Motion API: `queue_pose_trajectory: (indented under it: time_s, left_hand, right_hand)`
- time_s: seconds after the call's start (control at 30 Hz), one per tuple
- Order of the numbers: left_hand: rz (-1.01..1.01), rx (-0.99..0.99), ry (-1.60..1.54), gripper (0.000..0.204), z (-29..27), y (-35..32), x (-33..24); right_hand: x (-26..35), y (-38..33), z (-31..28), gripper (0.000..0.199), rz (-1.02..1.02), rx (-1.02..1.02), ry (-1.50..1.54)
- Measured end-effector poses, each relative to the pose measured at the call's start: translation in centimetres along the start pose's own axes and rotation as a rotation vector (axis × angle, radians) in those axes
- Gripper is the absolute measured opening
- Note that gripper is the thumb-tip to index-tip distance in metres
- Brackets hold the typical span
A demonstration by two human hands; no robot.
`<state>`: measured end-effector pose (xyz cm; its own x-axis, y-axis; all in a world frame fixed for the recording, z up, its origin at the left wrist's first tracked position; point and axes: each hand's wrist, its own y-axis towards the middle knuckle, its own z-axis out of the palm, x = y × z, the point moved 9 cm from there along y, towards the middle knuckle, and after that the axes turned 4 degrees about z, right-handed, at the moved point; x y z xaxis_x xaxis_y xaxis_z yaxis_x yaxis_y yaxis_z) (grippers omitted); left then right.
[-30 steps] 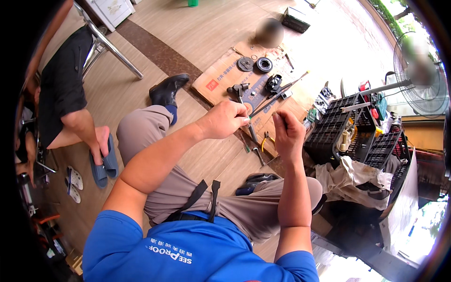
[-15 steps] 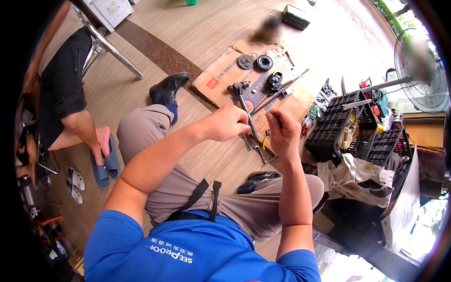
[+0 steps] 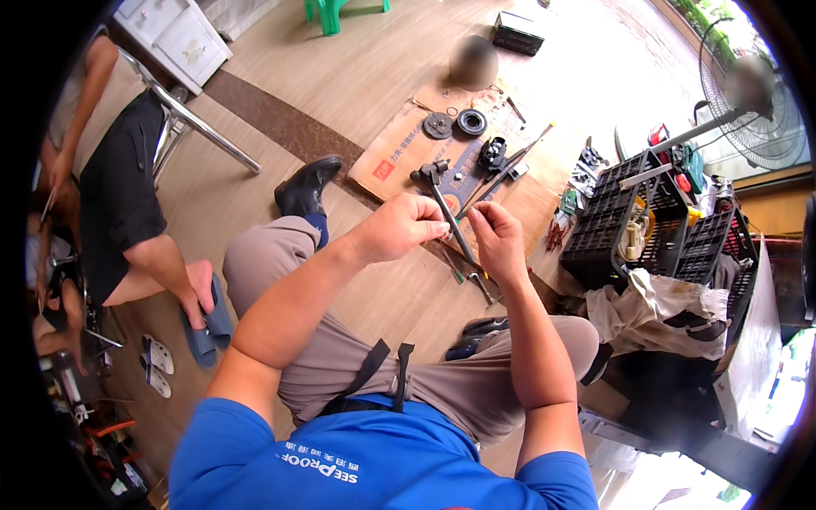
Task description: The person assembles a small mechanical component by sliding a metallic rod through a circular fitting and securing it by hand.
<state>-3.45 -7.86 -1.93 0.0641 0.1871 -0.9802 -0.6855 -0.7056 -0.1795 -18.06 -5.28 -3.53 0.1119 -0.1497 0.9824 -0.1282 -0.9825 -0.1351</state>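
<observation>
My left hand (image 3: 393,228) is closed in a pinch, thumb against the fingers, in front of my body. Close by on its right, my right hand (image 3: 500,241) has its fingers bent and thumb pressed to them. Whatever either pinch may hold is too small to make out. Between and beyond the hands runs a long dark metal bar (image 3: 452,212) with a thick cross-shaped head, lying over flattened cardboard (image 3: 374,166). Further along the cardboard are a dark round disc (image 3: 438,126), a black ring-shaped part (image 3: 472,122) and a black block-like part (image 3: 492,154).
To the right stand black plastic crates (image 3: 595,223) with tools, a pale cloth (image 3: 650,310) and a standing fan (image 3: 752,89). A dark box (image 3: 518,34) sits at the far side. On the left, a seated person's slippered feet (image 3: 204,319) rest near a metal chair (image 3: 208,127).
My right hand has come nearer to my left, and its fingers have turned toward it. My left hand stays pinched. The whole view has shifted slightly.
</observation>
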Motion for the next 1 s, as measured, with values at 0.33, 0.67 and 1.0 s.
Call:
queue_pose_trajectory:
  time_s: [0.33,0.67,1.0]
  left_hand:
    - [-0.124,-0.090,0.142,0.015,-1.3,0.2,1.8]
    - [-0.100,-0.112,0.125,0.014,-1.5,0.3,2.2]
    - [-0.057,-0.124,0.087,0.016,-1.3,0.4,1.3]
  right_hand:
    - [3.5,-1.0,-2.5,0.010,-0.188,-0.141,-0.055]
    - [4.3,-1.1,-2.8,0.027,-0.276,-0.098,-0.010]
    - [2.5,-1.4,1.4,0.013,-0.200,0.224,-0.124]
